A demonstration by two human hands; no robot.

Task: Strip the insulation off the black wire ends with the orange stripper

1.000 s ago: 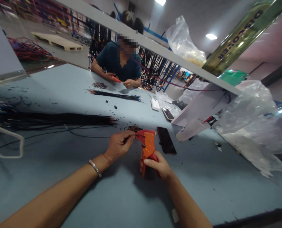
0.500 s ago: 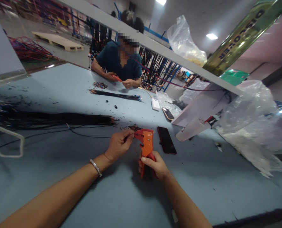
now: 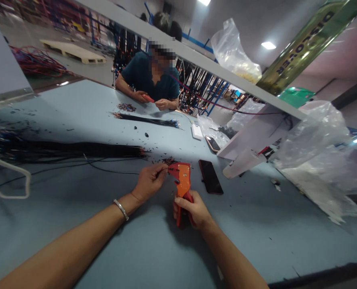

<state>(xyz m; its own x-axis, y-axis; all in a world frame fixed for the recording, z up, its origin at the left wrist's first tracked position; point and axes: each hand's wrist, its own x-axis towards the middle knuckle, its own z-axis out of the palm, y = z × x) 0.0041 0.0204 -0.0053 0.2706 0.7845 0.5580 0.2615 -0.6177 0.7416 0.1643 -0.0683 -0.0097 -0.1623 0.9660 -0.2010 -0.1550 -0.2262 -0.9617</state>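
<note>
My right hand (image 3: 192, 208) is wrapped round the handles of an orange and red wire stripper (image 3: 183, 178), its jaws turned to the left. Pinched in the fingers of my left hand (image 3: 150, 180) is a thin black cable (image 3: 115, 172), which trails off to the left. Its tip sits at the mouth of the stripper and is mostly hidden by my fingers. Just beyond the tool's head lies a heap of small dark scraps (image 3: 168, 160). To the left, a long bundle of black cables (image 3: 76, 150) with reddish ends rests on the table (image 3: 130, 249).
A dark phone (image 3: 211, 176) lies right of the stripper. Across the table a co-worker (image 3: 154, 76) holds a red tool near a smaller cable bundle (image 3: 148, 119). A white bent rod (image 3: 27, 186) is at left; clear plastic bags (image 3: 317, 144) and a white roll (image 3: 241, 164) are at right.
The wire stripper and my right hand have shifted slightly left. My left hand, still pinching the cable, has moved a little left with them.
</note>
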